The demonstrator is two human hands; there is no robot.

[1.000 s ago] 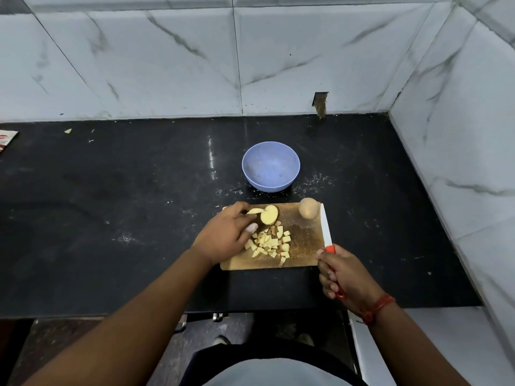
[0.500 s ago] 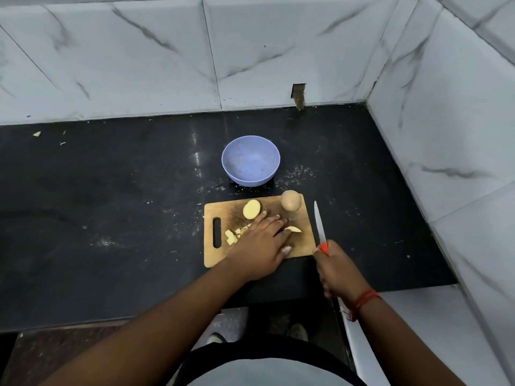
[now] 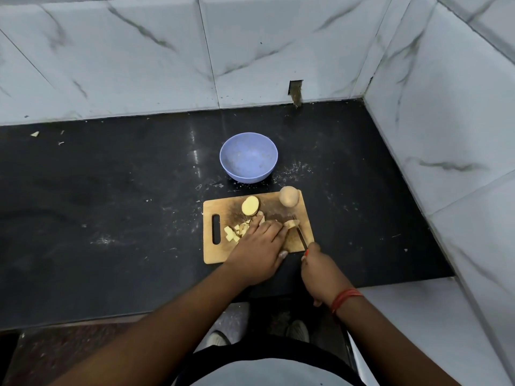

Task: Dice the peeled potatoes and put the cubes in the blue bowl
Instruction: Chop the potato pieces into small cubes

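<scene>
1. Head view, work area. A rectangular wooden cutting board with a slot handle (image 3: 257, 227) lies on the black stone table (image 3: 111, 204), just in front of the round blue plastic bowl (image 3: 248, 157).

2. Head view, left hand (image 3: 257, 252). It rests palm-down on the board, fingers extended forward, fingertips pressing a small pale potato slice (image 3: 291, 224) flat against the wood.

3. Head view, right hand (image 3: 317, 270). Its grip is wrapped around the red handle of the narrow-bladed kitchen knife (image 3: 301, 236). The blade lies just beside the held slice; whether the edge has entered it cannot be told at this resolution.

4. Handling, as a judgement. Peeled potato is firm and dense, but its wet cut faces are slippery. Hold each piece flat-face down, fingertips set back from the blade. The cubes are light and are best gathered in a cupped hand.

5. Head view, remaining stock. A halved yellow potato (image 3: 250, 205) sits cut face up at the far edge of the board. A round whole potato (image 3: 289, 196) stands at the far right corner. A heap of pale diced cubes (image 3: 235, 231) lies left of the left hand.

6. Head view, containers. The bowl holds no cubes; only faint specks show on its inner wall.
</scene>
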